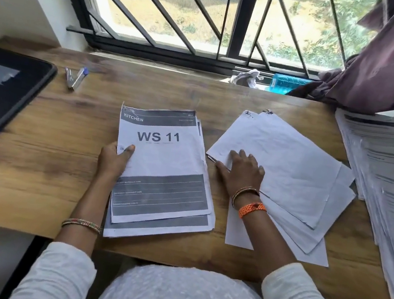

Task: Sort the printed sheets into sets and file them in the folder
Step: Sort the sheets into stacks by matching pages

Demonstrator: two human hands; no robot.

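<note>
Sorting step in hand, filing not yet begun. Face-up set of printed white sheets with grey header and footer bands, top page marked "KITCHEN" and "WS 11" (164, 167), lying at centre of brown wood-grain desk (48, 161), edges slightly uneven. Left hand (115, 161) gripping that set at its left edge: thumb laid over the top page, remaining fingers hidden beneath or behind the paper, so their lie cannot be told. Fanned spread of plain white face-down sheets (293, 181) just beside the printed set, to its right, corners splayed and overlapping. Right hand (242, 172) resting flat on the near-left corner of that spread, fingers straight and lightly spread, pressing down, pinching nothing. Tall stack of unsorted printed pages (384, 192) along the right edge of the desk, well apart from both hands. Black zip folder with grey label patch (4, 91) closed at far left, untouched. Two pens with blue caps (75, 78) near the folder. Judged next: gather and square the fanned sheets, match to the "WS 11" set, then reach left and open the folder. Risk noted: loose fanned pages sliding or mixing between sets.
</note>
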